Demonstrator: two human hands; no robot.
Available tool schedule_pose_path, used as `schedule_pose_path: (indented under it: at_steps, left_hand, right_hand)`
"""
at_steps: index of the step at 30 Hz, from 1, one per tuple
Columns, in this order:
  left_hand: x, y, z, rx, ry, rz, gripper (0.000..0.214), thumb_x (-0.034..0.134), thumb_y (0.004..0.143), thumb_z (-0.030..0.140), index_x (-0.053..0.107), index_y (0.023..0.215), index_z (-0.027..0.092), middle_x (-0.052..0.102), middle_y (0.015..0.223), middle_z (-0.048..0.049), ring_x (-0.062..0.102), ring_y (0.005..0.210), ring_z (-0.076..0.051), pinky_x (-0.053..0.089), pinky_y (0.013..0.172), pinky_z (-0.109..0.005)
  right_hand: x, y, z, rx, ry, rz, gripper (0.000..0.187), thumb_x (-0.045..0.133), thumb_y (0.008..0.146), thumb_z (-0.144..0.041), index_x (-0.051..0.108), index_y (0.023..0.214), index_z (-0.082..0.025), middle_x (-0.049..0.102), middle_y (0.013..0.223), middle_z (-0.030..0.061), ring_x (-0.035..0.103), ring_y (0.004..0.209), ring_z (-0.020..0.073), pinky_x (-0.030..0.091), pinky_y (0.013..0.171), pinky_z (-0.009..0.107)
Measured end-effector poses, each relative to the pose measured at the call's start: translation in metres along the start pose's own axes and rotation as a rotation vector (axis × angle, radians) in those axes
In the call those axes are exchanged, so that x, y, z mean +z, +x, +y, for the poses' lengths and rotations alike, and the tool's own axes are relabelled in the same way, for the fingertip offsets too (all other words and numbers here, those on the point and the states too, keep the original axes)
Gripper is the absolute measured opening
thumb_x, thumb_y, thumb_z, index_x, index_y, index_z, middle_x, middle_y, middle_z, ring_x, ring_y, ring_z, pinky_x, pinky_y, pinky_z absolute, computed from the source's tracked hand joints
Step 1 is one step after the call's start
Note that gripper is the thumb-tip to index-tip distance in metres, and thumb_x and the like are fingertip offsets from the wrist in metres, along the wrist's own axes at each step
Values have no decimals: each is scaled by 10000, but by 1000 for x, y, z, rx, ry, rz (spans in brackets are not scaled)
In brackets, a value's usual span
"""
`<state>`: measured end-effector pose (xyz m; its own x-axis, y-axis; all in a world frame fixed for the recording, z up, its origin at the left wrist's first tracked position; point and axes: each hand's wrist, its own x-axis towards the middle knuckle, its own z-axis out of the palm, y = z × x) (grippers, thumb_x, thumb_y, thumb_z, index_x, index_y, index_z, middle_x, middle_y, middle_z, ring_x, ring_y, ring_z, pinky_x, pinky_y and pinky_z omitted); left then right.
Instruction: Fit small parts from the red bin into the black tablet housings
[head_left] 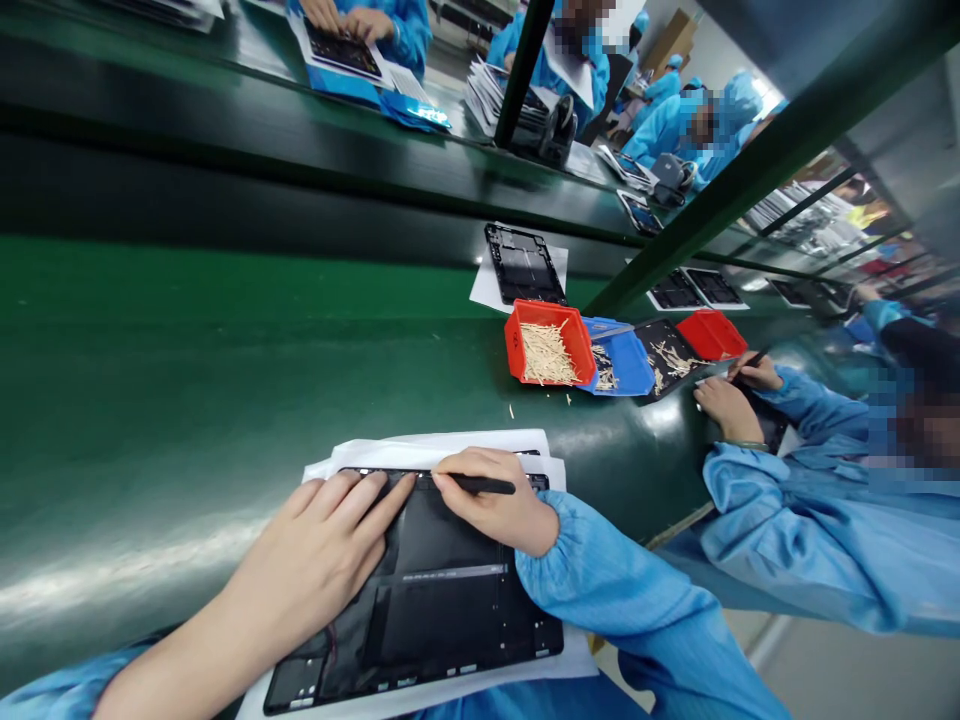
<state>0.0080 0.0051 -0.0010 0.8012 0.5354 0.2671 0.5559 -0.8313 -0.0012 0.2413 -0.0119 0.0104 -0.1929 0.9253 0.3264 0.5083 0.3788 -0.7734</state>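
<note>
A black tablet housing (442,590) lies open side up on white sheets (555,465) at the bench's near edge. My left hand (322,545) rests flat over its upper left part, fingers stretched, the fingertips on the top rim. In my right hand (499,500) is a pair of slim black tweezers (484,485), pinched between thumb and fingers. Their tip points at the top rim, close to my left index finger. Whether the tip holds anything is hidden by my fingers.
Beyond the housing, a red bin (512,350) holds many thin pale strips, beside a blue bin (637,365) and a black tray (660,340). Another housing (525,265) lies behind them. A green post (720,180) slants across. To the right, a co-worker's hands (731,405) work.
</note>
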Motion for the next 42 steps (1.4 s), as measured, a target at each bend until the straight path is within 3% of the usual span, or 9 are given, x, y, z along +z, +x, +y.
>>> schedule_pose_path:
  at_steps: [11, 21, 42]
  left_hand:
    - [-2, 1, 3, 4, 11, 6, 444, 518, 920, 150, 590, 1355, 97, 674, 1044, -124, 539, 942, -292, 383, 784, -425]
    - [-6, 2, 6, -18, 51, -22, 438, 502, 910, 145, 626, 1329, 119, 693, 1065, -118, 529, 949, -302, 365, 772, -428]
    - [-2, 0, 6, -41, 37, -14, 451, 511, 911, 166, 612, 1350, 144, 685, 1066, -127, 552, 962, -306, 369, 781, -431]
  right_hand:
    - [-5, -4, -1, -158, 4, -121, 163, 574, 992, -187, 722, 1059, -167, 770, 938, 87, 713, 832, 178, 578, 785, 312]
    - [1, -8, 1, -38, -94, 49, 153, 590, 952, -194, 723, 879, -175, 730, 749, 49, 663, 659, 152, 548, 659, 285]
    - [-1, -6, 2, -84, -27, -29, 126, 610, 964, -213, 733, 952, -192, 773, 874, 59, 712, 767, 161, 583, 744, 297]
